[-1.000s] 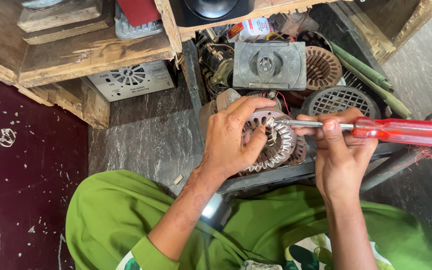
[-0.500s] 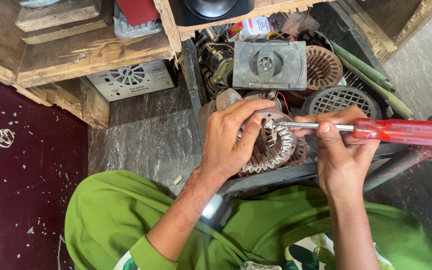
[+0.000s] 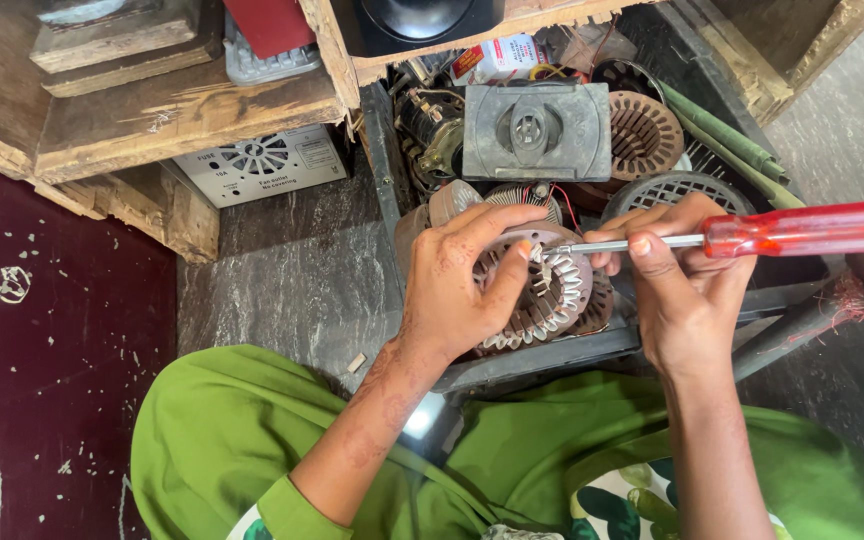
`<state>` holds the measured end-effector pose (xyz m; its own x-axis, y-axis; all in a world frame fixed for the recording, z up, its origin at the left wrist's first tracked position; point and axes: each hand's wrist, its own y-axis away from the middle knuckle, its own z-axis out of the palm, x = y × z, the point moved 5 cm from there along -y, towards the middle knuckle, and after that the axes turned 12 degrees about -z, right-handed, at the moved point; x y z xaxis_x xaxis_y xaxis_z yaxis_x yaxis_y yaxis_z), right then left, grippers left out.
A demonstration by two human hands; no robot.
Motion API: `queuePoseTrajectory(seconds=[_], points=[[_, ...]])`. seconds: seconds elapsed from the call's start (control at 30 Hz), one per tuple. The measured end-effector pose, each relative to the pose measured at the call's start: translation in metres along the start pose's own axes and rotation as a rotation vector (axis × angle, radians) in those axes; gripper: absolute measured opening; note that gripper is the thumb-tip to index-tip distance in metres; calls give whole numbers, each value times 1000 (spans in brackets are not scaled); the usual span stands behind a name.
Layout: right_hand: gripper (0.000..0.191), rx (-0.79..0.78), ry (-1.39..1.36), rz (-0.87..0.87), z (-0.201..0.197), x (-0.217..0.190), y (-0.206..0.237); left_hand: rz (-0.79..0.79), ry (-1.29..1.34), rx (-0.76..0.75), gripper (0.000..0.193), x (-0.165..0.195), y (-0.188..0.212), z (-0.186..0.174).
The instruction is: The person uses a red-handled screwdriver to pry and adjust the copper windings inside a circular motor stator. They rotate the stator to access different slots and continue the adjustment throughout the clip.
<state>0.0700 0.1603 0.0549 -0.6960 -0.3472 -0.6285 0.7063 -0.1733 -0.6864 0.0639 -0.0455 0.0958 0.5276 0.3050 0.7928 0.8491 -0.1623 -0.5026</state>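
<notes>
Left hand grips stator above crate of motor parts.

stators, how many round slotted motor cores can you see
2: one stator held in the left hand, with the screwdriver tip at its rim; one brown stator behind, beside the grey plate. More may be hidden in the clutter.

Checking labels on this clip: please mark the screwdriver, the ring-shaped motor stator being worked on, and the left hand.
screwdriver (image 3: 802, 230), head view, on its red translucent handle.
motor stator (image 3: 557, 300), head view, on the slotted ring's right side.
left hand (image 3: 452, 290), head view, on the back of the hand gripping the stator.
</notes>
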Motion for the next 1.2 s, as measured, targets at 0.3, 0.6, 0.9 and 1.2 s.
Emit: queuePoseTrajectory(seconds=[0.3, 0.6, 0.9, 1.2], points=[[21, 15, 6, 26, 0, 0, 1, -2, -77, 4, 39, 3, 1, 1], [23, 34, 28, 21, 1, 0, 3, -53, -112, 22, 38, 1, 1, 4], [22, 42, 30, 7, 3, -1, 4, -22, -256, 102, 39, 2, 3, 6], [20, 17, 85, -9, 6, 0, 3, -28, -427, 160, 39, 5, 1, 10]])
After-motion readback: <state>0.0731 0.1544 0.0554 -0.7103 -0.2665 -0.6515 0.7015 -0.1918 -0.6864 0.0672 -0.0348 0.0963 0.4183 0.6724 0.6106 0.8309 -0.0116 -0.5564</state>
